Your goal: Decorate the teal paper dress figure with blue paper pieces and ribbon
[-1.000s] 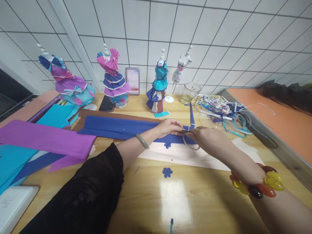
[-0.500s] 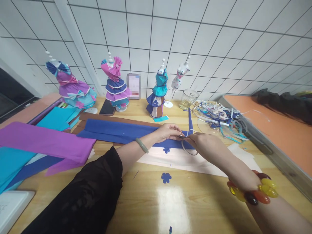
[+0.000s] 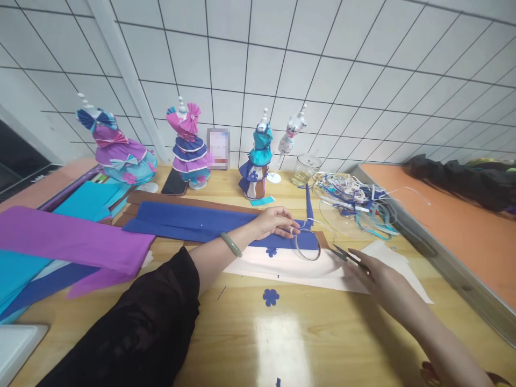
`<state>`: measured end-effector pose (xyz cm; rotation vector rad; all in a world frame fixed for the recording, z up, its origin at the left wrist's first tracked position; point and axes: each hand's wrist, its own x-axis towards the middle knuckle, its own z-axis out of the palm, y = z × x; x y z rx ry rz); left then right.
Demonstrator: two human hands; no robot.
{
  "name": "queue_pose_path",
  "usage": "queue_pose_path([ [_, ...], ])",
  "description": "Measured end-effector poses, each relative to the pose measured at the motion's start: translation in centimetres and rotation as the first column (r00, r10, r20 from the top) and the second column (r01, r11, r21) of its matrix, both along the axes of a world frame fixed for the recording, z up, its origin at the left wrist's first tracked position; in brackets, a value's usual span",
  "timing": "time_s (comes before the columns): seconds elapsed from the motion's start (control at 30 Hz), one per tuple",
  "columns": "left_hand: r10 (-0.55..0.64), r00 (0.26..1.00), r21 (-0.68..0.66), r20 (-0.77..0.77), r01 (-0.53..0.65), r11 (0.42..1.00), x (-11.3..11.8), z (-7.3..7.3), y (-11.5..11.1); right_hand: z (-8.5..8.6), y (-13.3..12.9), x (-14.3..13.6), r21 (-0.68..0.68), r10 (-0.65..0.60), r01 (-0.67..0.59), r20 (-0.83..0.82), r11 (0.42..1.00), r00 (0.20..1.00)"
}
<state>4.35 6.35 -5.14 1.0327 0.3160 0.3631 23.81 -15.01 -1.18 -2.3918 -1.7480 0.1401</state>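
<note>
My left hand (image 3: 278,223) is closed, its fingertips pinching at the edge of a thin ring-shaped roll of tape (image 3: 308,259) above the fabric. A small white bit shows at the fingers. Scissors (image 3: 347,255) are in my right hand (image 3: 377,277), blades pointing left, a short way right of the roll. Below the left hand lie a folded dark blue fabric strip (image 3: 193,220) and a pale pink sheet (image 3: 258,263). One blue flower cutout (image 3: 271,252) rests on the pale sheet, and another flower cutout (image 3: 271,297) lies nearer on the table.
Dressed miniature mannequins (image 3: 119,142) and a bare mannequin (image 3: 291,134) stand along the tiled wall. A glass (image 3: 306,169) and a heap of ribbon scraps (image 3: 355,196) sit at the back right. Purple fabric (image 3: 76,236) covers the left. A grey raised edge (image 3: 435,269) borders the right.
My right hand has drawn away to the right with the scissors, which now show clearly. The left hand stays near its place, with the tape roll by its fingertips. The view has shifted slightly.
</note>
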Motion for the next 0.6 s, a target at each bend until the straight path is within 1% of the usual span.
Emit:
queue_pose_path([
  [0.1, 0.0, 1.0, 0.009, 0.006, 0.0, 1.0, 0.0, 0.1, 0.0, -2.0, -1.6, 1.5, -0.01, 0.009, -0.008, 0.102, 1.0, 0.995],
  [0.17, -0.001, 1.0, 0.014, 0.007, 0.001, 1.0, 0.0, 0.1, 0.0, -2.6, -1.9, 1.8, 0.006, 0.042, -0.044, 0.217, 0.999, 0.975],
  [0.2, 0.0, 1.0, 0.015, 0.007, 0.0, 1.0, -0.1, 0.1, 0.0, -2.6, -1.7, 1.6, 0.021, 0.045, -0.054, 0.291, 0.998, 0.956],
  [0.27, -0.001, 1.0, 0.017, 0.0, 0.001, 1.0, -0.1, 0.1, 0.0, -2.0, -0.8, 0.9, 0.061, 0.041, -0.073, 0.419, 0.995, 0.907],
  [0.3, -0.001, 1.0, 0.018, -0.001, 0.001, 1.0, -0.1, 0.2, 0.0, -1.6, -0.1, 0.4, 0.082, 0.046, -0.092, 0.447, 0.992, 0.893],
  [0.33, -0.002, 1.0, 0.019, -0.001, 0.002, 1.0, -0.1, 0.2, 0.0, -1.1, 0.8, -0.2, 0.098, 0.085, -0.14, 0.43, 0.985, 0.899],
  [0.43, -0.001, 1.0, 0.02, 0.002, 0.001, 1.0, -0.1, 0.3, -0.1, 0.1, 4.1, -2.1, 0.116, 0.252, -0.3, 0.314, 0.947, 0.916],
  [0.53, 0.008, 1.0, 0.026, 0.01, -0.009, 1.0, -0.1, 0.4, -0.1, 0.3, 7.4, -3.7, 0.127, 0.312, -0.352, 0.254, 0.927, 0.915],
  [0.6, 0.009, 1.0, 0.031, 0.021, -0.01, 0.999, -0.2, 0.5, -0.1, 0.0, 8.9, -4.3, 0.132, 0.312, -0.35, 0.242, 0.927, 0.919],
])
